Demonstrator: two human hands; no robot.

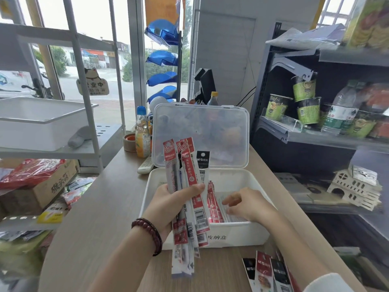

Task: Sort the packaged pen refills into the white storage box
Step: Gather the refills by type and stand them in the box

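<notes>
Holding a fanned bundle of red-and-white packaged pen refills (190,178) upright in the left grip (168,205), fingers curled round it, over the open white plastic storage box (233,237) on the pale wooden bench (105,207). Inside the box, right grip (250,204) loosely spread, empty, beside more red packets (214,205).

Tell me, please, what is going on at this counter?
A person is filling the white storage box, its clear lid propped open. The left hand grips a fanned bundle of pen refill packs over the box; the right hand reaches inside toward packs already there. More packs lie on the counter.
</notes>
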